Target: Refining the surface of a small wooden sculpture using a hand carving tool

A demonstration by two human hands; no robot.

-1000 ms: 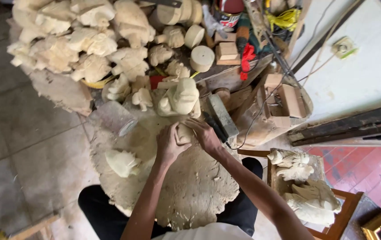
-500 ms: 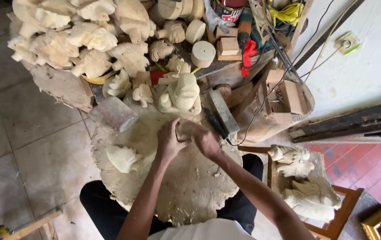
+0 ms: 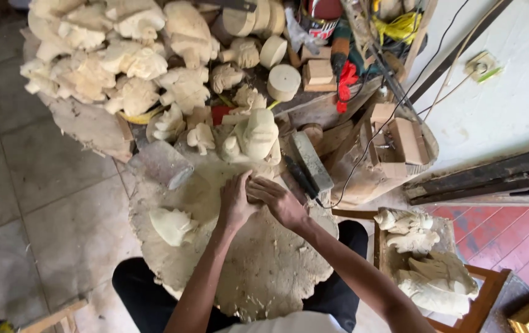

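Left hand [image 3: 235,203] and right hand [image 3: 280,200] close together on the stump [image 3: 264,271] — both clasped around a small piece, hidden — carving [image 3: 255,135] just beyond.

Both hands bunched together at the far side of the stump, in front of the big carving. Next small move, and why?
Probably keep both hands pressed together and work the small piece between them: the left hand and right hand meet on the round wood block, just short of the pale carved figure. What they grip is hidden, so a tool can't be confirmed.
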